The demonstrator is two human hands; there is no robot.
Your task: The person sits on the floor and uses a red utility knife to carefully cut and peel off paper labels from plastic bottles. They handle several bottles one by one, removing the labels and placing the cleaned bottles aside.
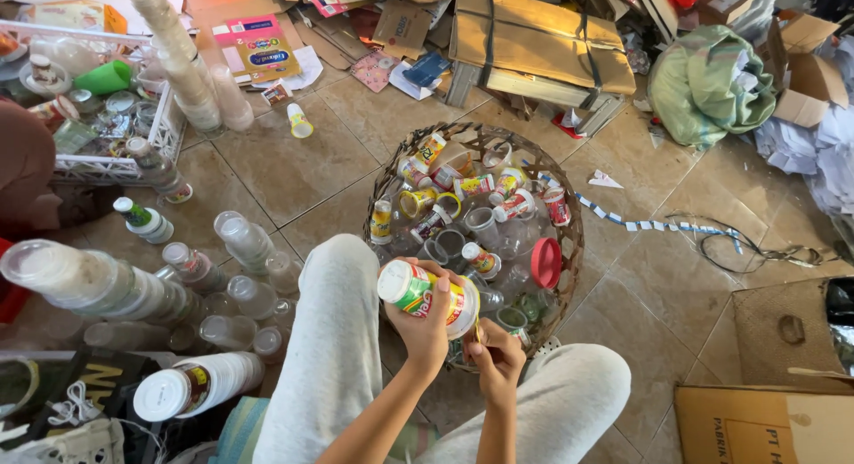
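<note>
Between the knees, over the basket's (569,217) near edge, left hand (425,326) grips one labelled plastic cup (427,292) — fingers wrapped tight round its side, cup tipped sideways. Right hand (496,357) sits just under it, fingers curled at the cup's base; can't tell what that grip pinches. Basket holds a dozen-plus similar cups — one red lid (546,262). Stacked clear cups lie on the floor at left.

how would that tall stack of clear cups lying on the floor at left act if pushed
The stack of clear cups lies on its side, so it would probably roll. Thin clear plastic suggests it is light. The nested cups might slide apart.
</note>
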